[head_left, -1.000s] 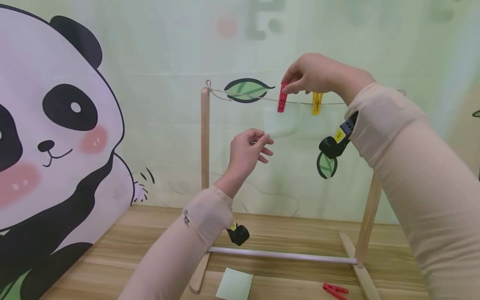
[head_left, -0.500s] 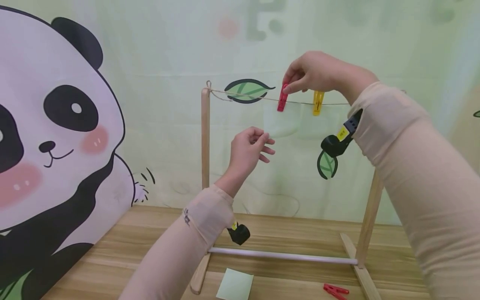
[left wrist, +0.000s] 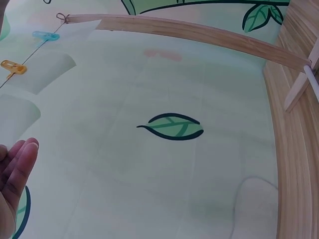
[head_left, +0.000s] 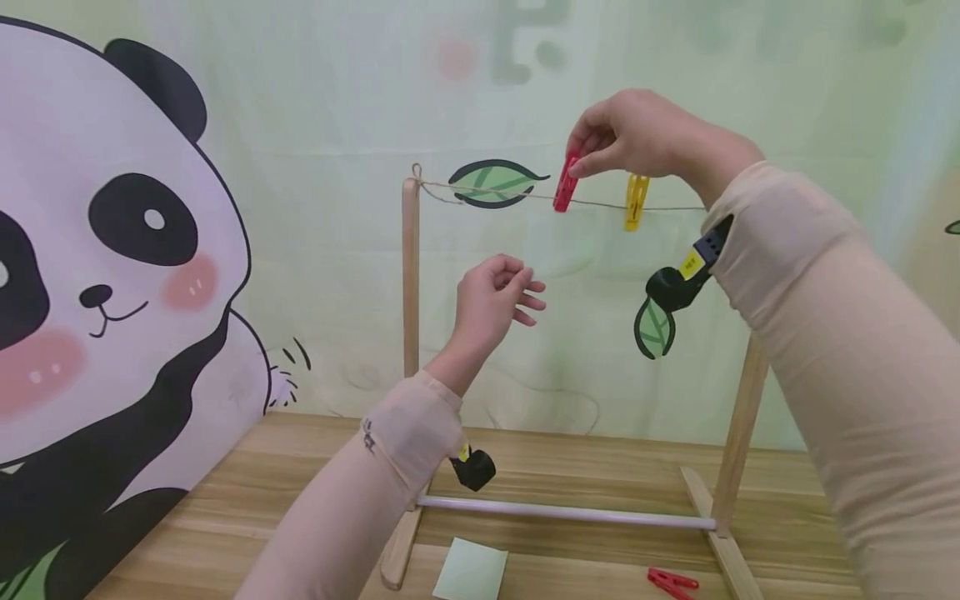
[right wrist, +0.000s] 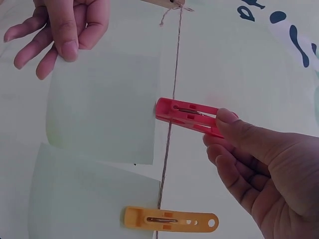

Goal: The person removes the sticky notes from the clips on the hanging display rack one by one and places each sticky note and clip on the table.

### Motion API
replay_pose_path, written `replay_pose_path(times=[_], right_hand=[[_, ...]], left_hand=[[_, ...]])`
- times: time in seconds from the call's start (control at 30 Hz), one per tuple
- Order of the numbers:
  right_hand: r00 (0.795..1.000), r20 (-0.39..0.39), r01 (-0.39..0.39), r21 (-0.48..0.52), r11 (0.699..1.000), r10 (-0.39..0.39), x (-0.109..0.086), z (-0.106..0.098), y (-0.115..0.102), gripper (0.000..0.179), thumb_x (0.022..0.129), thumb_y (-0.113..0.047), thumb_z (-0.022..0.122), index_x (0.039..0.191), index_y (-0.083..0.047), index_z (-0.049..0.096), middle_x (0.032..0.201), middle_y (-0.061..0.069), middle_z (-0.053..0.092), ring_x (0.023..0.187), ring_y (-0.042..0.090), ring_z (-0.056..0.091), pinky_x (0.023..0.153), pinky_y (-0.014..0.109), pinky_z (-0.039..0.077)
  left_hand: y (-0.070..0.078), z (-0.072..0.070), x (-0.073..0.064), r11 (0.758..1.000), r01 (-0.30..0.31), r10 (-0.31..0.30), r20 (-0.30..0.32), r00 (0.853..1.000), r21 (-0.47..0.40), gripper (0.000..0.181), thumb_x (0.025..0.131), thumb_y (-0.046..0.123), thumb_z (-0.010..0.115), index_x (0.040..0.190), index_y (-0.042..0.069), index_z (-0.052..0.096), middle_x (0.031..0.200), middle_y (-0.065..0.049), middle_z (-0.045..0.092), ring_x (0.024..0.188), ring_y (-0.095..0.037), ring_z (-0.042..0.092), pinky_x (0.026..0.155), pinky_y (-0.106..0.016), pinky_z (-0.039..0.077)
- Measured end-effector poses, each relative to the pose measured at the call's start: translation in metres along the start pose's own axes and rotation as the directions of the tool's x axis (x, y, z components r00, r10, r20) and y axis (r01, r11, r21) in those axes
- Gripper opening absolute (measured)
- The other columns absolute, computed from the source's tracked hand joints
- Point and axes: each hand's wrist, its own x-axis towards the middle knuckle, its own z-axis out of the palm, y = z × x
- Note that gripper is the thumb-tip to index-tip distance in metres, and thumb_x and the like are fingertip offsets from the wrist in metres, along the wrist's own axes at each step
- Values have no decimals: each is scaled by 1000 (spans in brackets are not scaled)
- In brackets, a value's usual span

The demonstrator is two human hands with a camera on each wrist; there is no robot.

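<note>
My right hand (head_left: 637,133) pinches the handle end of a red clothespin (right wrist: 187,115), which lies across the string (right wrist: 175,64) of a small wooden rack. The clothespin's tip is right at the edge of a pale green paper square (right wrist: 107,109). Below and to the left in the head view, my left hand (head_left: 495,300) pinches that paper between thumb and index finger, its other fingers spread. The paper is faint against the green backdrop there. Beside it, a yellow clothespin (head_left: 637,202) holds another pale paper (right wrist: 89,199) on the string.
The rack's left post (head_left: 410,275), right post (head_left: 738,433) and white bottom rod (head_left: 562,512) surround the work. A pale green paper square (head_left: 471,569) and a red clothespin (head_left: 672,580) lie on the wooden table (head_left: 315,467). A blue clothespin (left wrist: 46,36) sits further along the string.
My right hand has risen slightly with the red clothespin, whose lower tip now stands closer to the string. My left hand has shifted very slightly left, still pinching the paper.
</note>
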Motion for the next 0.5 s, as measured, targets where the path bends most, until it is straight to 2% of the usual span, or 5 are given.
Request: replay_pose_path(times=[0.2, 0.5], right_hand=[[1000, -26, -5, 3, 1000, 5, -1, -3, 1, 31, 93, -21, 63, 117, -3, 61, 111, 17, 64, 99, 25, 56, 89, 32, 47], [997, -72, -12, 1, 1000, 12, -5, -7, 3, 31, 92, -23, 65, 115, -3, 61, 108, 15, 64, 95, 23, 55, 83, 26, 45]], left_hand=[[-1, 0, 0, 1000, -4, 4, -2, 1000, 8, 15, 96, 13, 59, 103, 0, 60, 97, -19, 72, 69, -16, 72, 60, -30, 61], [-4, 3, -1, 1000, 3, -3, 6, 1000, 5, 14, 96, 12, 58, 102, 0, 60, 97, -19, 72, 68, -16, 71, 59, -31, 61]])
